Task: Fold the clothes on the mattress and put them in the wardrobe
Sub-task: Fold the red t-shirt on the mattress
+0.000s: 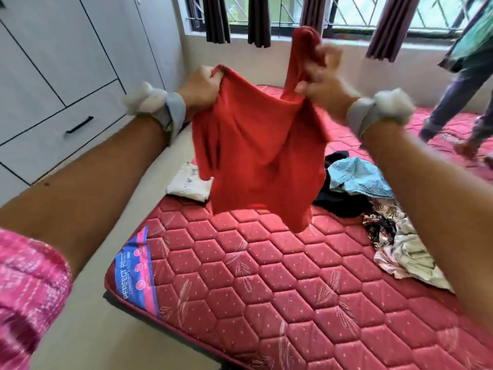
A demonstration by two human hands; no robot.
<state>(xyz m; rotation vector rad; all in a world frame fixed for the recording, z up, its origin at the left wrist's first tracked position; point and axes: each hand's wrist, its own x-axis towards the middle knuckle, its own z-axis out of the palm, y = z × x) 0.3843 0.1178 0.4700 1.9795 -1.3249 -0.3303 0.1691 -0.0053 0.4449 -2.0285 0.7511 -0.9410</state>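
I see both hands raised in front of me, holding a red garment (256,161) in the air above the red quilted mattress (280,284). The left hand (202,88) grips one upper corner of the cloth with fingers curled around a bunch of it. The right hand (324,76) is higher and also closes on the fabric; a twisted part of the garment rises above its fingers. This hand is blurred, so I cannot tell each finger exactly. The lower part of the garment hangs free and does not touch the mattress.

On the mattress, behind the garment, lies a folded white cloth (190,182) near the left edge. To the right there is a pile: a dark garment (338,201), a light blue printed garment (357,177), and a white patterned garment (400,249) nearest to me. The white wardrobe (61,84) stands on the left, its doors closed. At the far right, another person (458,97) stands on the mattress.
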